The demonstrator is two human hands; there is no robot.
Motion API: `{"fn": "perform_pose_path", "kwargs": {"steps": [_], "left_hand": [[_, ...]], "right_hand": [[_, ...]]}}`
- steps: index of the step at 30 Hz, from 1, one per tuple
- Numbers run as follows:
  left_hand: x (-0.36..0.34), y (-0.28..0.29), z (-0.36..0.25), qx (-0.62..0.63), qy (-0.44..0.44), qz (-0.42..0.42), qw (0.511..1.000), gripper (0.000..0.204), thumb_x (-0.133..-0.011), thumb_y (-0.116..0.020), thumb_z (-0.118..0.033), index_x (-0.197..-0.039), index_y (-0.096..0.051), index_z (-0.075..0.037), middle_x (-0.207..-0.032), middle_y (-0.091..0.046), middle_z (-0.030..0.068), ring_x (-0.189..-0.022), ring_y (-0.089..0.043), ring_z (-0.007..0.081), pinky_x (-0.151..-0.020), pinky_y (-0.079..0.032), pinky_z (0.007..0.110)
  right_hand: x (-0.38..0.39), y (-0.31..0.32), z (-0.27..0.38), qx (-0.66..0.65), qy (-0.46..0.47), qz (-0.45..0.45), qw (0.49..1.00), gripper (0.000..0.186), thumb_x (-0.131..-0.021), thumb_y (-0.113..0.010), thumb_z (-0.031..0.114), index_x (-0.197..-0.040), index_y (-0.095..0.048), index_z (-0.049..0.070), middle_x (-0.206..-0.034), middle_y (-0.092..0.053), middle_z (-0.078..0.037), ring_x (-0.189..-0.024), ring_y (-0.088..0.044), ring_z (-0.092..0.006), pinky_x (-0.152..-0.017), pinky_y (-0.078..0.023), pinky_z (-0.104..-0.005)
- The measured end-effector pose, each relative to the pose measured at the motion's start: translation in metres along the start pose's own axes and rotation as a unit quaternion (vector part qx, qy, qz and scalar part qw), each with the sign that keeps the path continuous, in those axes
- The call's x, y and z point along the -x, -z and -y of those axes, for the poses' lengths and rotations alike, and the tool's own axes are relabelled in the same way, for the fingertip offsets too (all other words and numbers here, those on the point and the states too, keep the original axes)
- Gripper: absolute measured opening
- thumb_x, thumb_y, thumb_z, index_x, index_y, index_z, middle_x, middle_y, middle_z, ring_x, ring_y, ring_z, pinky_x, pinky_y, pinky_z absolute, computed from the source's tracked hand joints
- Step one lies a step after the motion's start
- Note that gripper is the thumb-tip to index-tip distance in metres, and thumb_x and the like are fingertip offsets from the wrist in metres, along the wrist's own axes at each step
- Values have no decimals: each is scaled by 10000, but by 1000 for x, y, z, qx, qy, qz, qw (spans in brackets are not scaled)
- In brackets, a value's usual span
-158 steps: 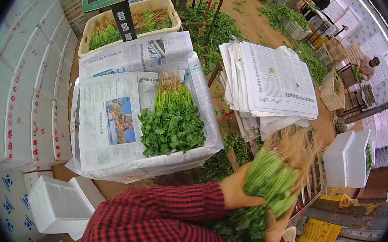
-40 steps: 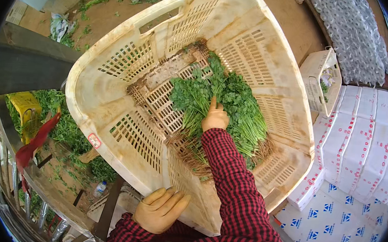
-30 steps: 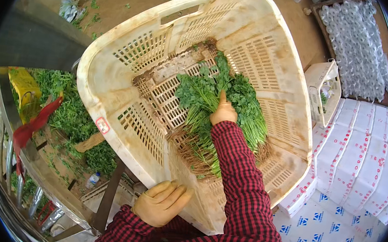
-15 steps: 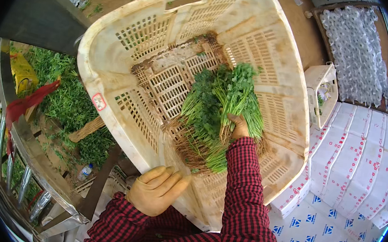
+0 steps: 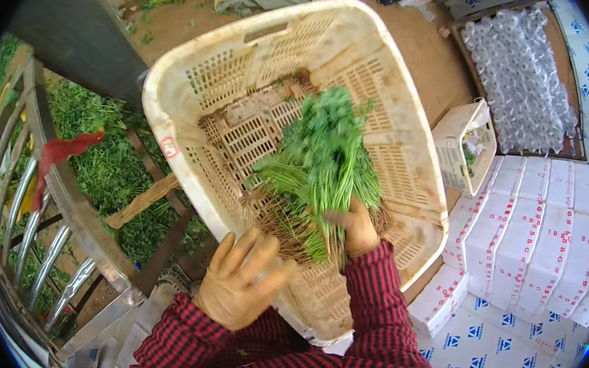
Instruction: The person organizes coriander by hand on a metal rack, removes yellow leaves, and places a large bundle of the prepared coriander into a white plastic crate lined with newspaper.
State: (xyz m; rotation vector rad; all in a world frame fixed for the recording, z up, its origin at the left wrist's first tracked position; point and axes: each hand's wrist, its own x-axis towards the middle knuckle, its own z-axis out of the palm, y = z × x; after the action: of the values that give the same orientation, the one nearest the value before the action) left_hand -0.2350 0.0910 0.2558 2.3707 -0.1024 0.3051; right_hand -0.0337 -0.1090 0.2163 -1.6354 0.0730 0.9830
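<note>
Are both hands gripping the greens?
No, only the right hand grips the greens; the left hand is apart from them, near the basket's rim.

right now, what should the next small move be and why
Probably a gentle lift of the held bunch with the right hand: its grip is at the lower stems near the roots, and other greens lie beside the bunch in the basket. The left hand, open by the near rim, seems free to help support it.
</note>
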Motion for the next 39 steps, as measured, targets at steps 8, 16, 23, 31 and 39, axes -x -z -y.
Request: {"fn": "perform_pose_path", "kwargs": {"steps": [8,16,23,31,39], "left_hand": [[22,130,-73,-66,40,160,984,514,-856,-714,-301,-1345,-609,-182,-1222,-696,95,-1116,-669,302,-978,-507,469],[224,145,-95,611,390,-162,670,442,-899,-780,-91,-1300,-627,13,-1190,-705,76,-1015,-669,166,-919,-542,327],[321,148,-116,654,292,-248,653,556,-935,-783,-286,-1361,-576,4,-1203,-662,59,-1063,-611,157,-919,-512,349],[368,152,-133,657,292,-266,643,601,-929,-760,-432,-1325,-612,-5,-1200,-681,52,-1053,-637,171,-929,-513,350],[364,140,-126,707,245,-286,599,561,-950,-753,-345,-1368,-573,-17,-1216,-670,53,-1118,-616,174,-993,-497,339]], "right_hand": [[141,-101,115,340,-117,463,810,585,-927,-723,273,-1395,-552,-33,-1338,-621,-207,-1233,-592,-286,-1047,-473,-375],[198,-189,61,81,45,329,940,1066,-890,-582,752,-1592,-254,19,-1450,-526,-246,-1236,-612,-328,-1007,-534,-450],[268,-342,21,188,131,328,916,224,-976,-701,149,-1155,-703,14,-868,-641,32,-764,-533,-46,-677,-436,-227],[311,-396,18,193,231,409,862,719,-1035,-535,540,-1523,-426,23,-1351,-614,-137,-1258,-566,-221,-1085,-429,-348],[293,-432,17,110,-12,479,871,439,-985,-688,198,-1365,-585,3,-1101,-726,-147,-939,-724,-229,-816,-603,-331]]}}
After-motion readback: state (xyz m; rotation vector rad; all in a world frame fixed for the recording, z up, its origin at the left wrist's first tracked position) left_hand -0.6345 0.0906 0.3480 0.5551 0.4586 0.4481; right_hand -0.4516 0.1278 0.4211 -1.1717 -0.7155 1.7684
